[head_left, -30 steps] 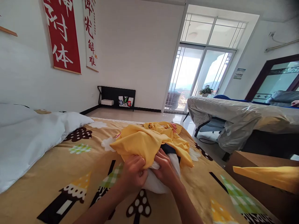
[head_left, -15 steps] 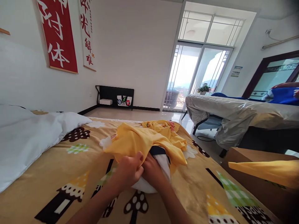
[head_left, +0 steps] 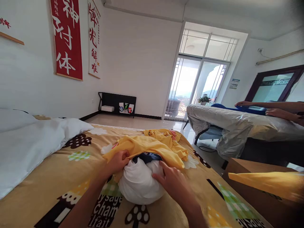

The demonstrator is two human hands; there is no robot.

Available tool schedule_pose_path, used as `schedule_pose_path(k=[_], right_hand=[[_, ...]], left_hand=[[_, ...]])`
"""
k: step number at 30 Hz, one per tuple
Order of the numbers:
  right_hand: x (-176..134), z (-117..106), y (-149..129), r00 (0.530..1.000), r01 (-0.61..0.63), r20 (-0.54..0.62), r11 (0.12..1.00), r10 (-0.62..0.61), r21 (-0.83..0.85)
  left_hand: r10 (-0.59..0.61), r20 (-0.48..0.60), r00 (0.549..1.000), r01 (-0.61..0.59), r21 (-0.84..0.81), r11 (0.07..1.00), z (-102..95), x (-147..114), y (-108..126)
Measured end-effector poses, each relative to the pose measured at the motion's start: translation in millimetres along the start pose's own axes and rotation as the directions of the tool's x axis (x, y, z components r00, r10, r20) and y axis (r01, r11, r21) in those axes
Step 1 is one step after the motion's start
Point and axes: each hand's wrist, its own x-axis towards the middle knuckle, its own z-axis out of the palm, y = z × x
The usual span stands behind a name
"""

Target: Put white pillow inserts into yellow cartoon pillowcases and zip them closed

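A yellow garment (head_left: pixel 142 143) lies loosely gathered on the bed, its near edge lifted into an opening. Out of that opening bulges a rounded white cloth bundle (head_left: pixel 140 183), with dark navy fabric (head_left: pixel 148 156) between it and the yellow. My left hand (head_left: pixel 117 163) is closed on the garment's edge at the left of the opening. My right hand (head_left: pixel 172 175) lies against the bundle's right side, thumb and forefinger apart, fingertips by the yellow edge. Its other fingers are partly hidden.
A white pillow (head_left: pixel 47 136) lies left on the patterned bedspread (head_left: pixel 190 196). At right stand a cardboard box (head_left: pixel 247 167) with yellow cloth (head_left: pixel 266 180) above it and a plastic-covered table (head_left: pixel 213 114). Another person's hands (head_left: pixel 279 113) rest over blue cloth there.
My hands have moved apart, the right one to the bundle's right side. More of the white bundle and navy fabric now shows. The view has tilted up slightly.
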Motion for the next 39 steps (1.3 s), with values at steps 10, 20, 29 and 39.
schedule_pose_path(k=[10,20,29,39], right_hand=[[-24.8,43.7,-86.8,0.931,0.364,-0.022,0.931,-0.365,-0.037],[-32.6,71.9,-96.0,0.897,0.435,0.009,0.885,-0.443,0.168],[-24.7,76.7,-92.4,0.876,0.481,-0.104,0.863,-0.470,0.153],[1.1,117.1,-49.0,0.950,0.238,-0.250,0.951,-0.185,0.199]], left_hand=[[0.364,0.013,0.931,-0.343,0.373,0.862,-47.4,-58.3,72.6],[0.213,-0.194,0.958,-0.113,0.427,0.897,-26.1,-14.3,21.4],[0.558,-0.489,0.670,-0.158,0.641,0.751,-24.6,-20.0,20.4],[0.272,-0.473,0.838,0.096,0.618,0.780,-33.0,-20.7,21.7]])
